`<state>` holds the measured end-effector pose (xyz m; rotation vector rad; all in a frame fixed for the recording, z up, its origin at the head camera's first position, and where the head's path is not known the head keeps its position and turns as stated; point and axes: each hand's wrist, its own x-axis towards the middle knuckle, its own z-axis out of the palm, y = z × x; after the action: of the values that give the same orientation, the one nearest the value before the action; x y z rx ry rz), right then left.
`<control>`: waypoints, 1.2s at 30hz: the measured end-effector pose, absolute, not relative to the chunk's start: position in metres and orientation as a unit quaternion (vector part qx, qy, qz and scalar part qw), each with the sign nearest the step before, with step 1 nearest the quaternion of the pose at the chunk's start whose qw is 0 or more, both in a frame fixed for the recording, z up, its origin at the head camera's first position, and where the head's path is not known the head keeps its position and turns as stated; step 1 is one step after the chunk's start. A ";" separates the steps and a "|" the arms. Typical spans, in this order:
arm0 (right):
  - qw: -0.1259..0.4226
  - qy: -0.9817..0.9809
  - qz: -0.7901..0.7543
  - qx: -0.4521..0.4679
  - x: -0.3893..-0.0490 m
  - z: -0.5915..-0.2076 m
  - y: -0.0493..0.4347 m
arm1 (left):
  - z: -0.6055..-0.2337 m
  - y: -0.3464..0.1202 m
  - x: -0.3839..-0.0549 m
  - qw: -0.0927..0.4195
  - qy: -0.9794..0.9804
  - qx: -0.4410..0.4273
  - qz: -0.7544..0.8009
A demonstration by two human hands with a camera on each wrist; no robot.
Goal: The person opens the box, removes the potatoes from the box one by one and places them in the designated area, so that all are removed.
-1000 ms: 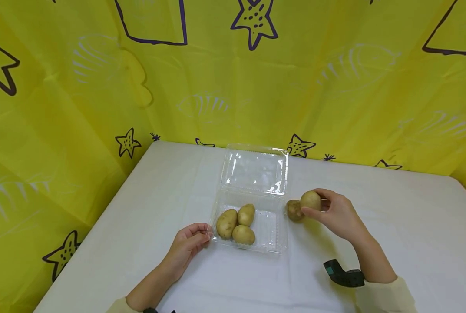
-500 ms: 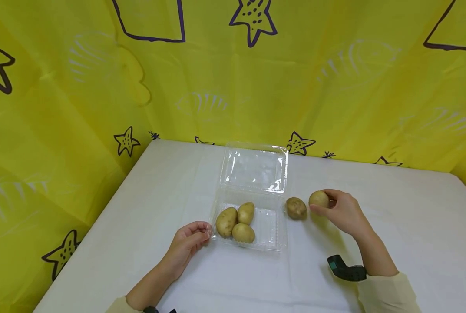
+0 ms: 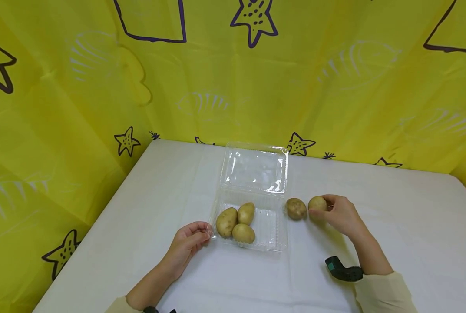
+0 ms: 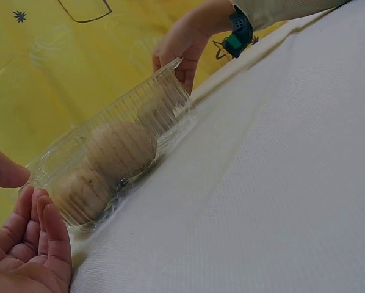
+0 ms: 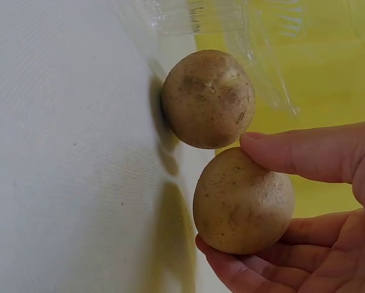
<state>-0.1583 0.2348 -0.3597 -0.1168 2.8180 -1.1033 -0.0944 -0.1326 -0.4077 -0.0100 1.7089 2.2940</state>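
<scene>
A clear plastic clamshell box (image 3: 269, 226) lies with its lid (image 3: 256, 169) folded back, and three potatoes (image 3: 226, 222) sit in the left part of its base. My left hand (image 3: 191, 243) pinches the box's left rim between thumb and fingertips, as the left wrist view shows. To the right of the box, my right hand (image 3: 342, 215) holds a round pale potato (image 5: 243, 201) between thumb and fingers, close over the cloth. Between it and the box rests a browner potato (image 5: 208, 99) on the table, its stem end facing the right wrist camera.
A white cloth covers the table (image 3: 170, 187). Behind and to the left hangs a yellow curtain (image 3: 201, 74) printed with starfish and fish. Each wrist carries a dark camera band, the right one (image 3: 344, 270) standing out above the cloth.
My right hand first moved the pale potato rightward, away from the browner one, then lowered it slightly. The browner potato shows fully now. My left hand has stayed on the box rim.
</scene>
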 end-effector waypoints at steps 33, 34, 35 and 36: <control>0.055 0.955 -0.289 -0.045 -0.153 -0.361 0.224 | -0.406 -0.132 -0.094 0.144 0.593 -0.004 0.792; 0.055 0.955 -0.288 -0.044 -0.153 -0.362 0.224 | -0.406 -0.132 -0.094 0.145 0.593 -0.004 0.792; 0.055 0.955 -0.287 -0.044 -0.153 -0.362 0.224 | -0.406 -0.132 -0.094 0.145 0.593 -0.003 0.792; 0.054 0.956 -0.286 -0.043 -0.153 -0.363 0.224 | -0.406 -0.132 -0.094 0.145 0.594 -0.004 0.792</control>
<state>-0.1534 0.2237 -0.3628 -0.1301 2.9034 -0.8700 -0.0940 -0.1324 -0.4064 -0.0104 1.7105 2.2812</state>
